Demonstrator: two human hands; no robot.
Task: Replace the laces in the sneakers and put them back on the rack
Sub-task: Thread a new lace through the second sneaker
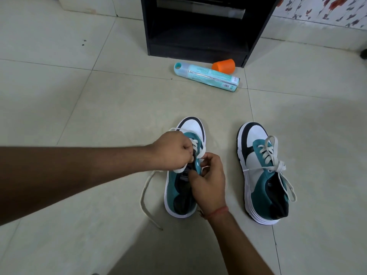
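Two teal, white and black sneakers stand on the tiled floor, toes pointing away from me. The left sneaker (178, 195) is partly laced with a white lace (146, 192); one loose end trails over the floor to its left. My left hand (170, 150) grips the lace over the eyelets with curled fingers. My right hand (210, 183) pinches the lace at the tongue, just below the left hand. The right sneaker (262, 171) is fully laced and tied in a bow, apart from both hands.
A black open-fronted rack (198, 28) stands at the back. In front of it lie a teal spray can (206, 76) and an orange cap (224, 66). A wall with flower-pattern tiles runs at the upper right.
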